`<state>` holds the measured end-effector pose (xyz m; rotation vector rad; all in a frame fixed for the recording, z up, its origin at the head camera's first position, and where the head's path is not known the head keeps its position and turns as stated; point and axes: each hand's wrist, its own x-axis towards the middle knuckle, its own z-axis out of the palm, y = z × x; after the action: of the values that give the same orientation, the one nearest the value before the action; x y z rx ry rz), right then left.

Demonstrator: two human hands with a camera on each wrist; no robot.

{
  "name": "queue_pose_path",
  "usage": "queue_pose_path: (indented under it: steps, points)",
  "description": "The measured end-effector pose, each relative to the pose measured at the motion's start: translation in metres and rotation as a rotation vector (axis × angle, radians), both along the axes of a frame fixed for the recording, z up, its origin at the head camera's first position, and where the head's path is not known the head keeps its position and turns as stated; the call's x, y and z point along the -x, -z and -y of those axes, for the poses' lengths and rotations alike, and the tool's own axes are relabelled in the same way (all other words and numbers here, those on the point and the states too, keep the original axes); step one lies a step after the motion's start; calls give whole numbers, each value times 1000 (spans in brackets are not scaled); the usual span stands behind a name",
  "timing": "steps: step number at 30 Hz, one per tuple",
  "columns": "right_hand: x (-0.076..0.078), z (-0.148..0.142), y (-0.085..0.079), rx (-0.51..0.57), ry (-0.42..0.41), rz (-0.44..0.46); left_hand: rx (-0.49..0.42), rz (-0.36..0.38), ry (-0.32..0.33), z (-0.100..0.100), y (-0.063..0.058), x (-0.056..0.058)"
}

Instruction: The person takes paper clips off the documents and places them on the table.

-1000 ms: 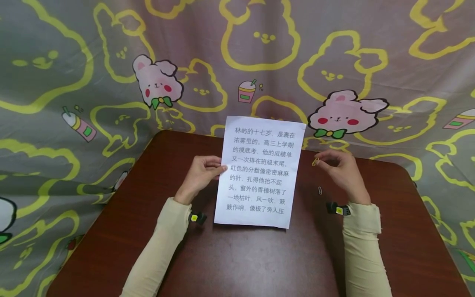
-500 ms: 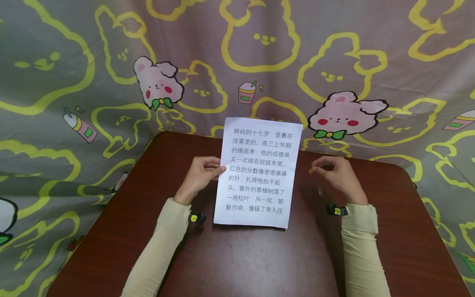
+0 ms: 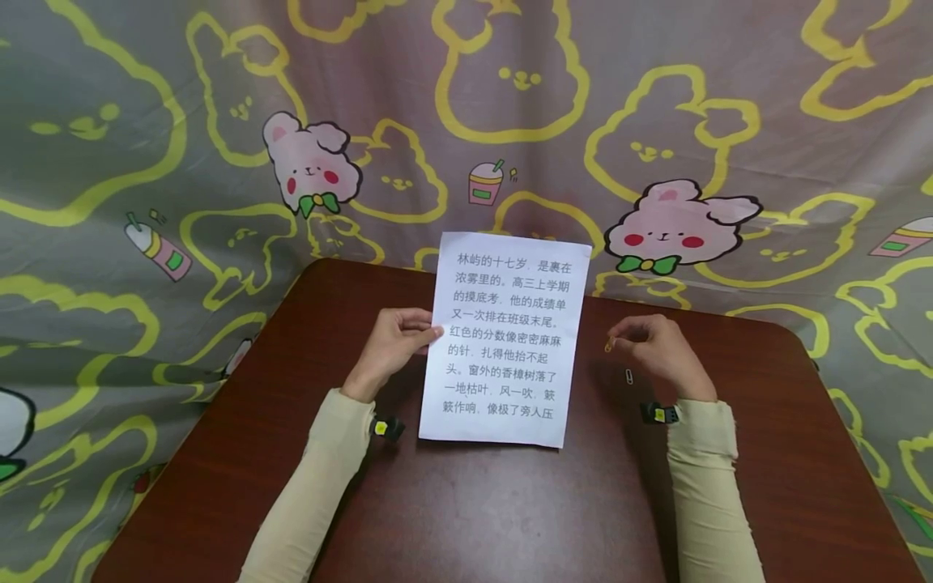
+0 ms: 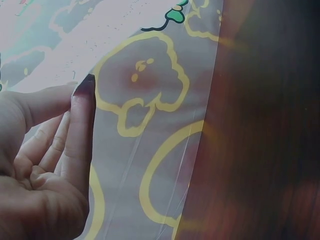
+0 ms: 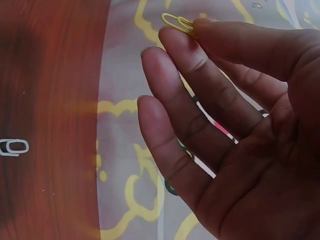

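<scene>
My left hand (image 3: 394, 348) pinches the left edge of a white sheet of paper (image 3: 503, 340) printed with Chinese text. The sheet is held up above the table, its printed side facing the head camera. In the left wrist view, thumb and fingers of the left hand (image 4: 55, 155) meet at the paper's edge. To the right of the sheet, apart from it, my right hand (image 3: 663, 348) pinches a yellow paper clip (image 3: 608, 344) between thumb and fingertip. The right wrist view shows the yellow paper clip (image 5: 176, 22) sticking out past the fingertips, the other fingers extended.
A white paper clip (image 3: 629, 376) lies on the dark brown table (image 3: 452, 518), below the right hand. Behind the table hangs a grey curtain (image 3: 408, 73) with yellow outlines and cartoon rabbits. Each wrist wears a small black camera strap (image 3: 659, 414).
My right hand has come slightly down and to the left with the yellow paper clip, closer to the sheet. The paper's right edge has shifted a little leftward; the left hand barely moves.
</scene>
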<state>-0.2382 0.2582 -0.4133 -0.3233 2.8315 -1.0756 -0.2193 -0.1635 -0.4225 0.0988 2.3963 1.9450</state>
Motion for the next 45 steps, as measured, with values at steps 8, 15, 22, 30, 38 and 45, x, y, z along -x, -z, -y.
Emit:
queue_pose_path:
  steps: [8,15,22,30,38,45]
  points:
    - [3,0,9,2,-24,56,15,9,-3,1,3,2]
    - [6,-1,14,-8,-35,112,12,53,2,5,9,7]
    - [10,2,21,-22,-70,148,20,120,9,10,25,14]
    - [11,4,27,-57,-86,153,61,179,6,12,39,19]
    - [16,3,36,-85,-78,164,106,183,-7,10,44,19]
    - [18,2,41,-86,-80,176,146,199,-8,9,52,19]
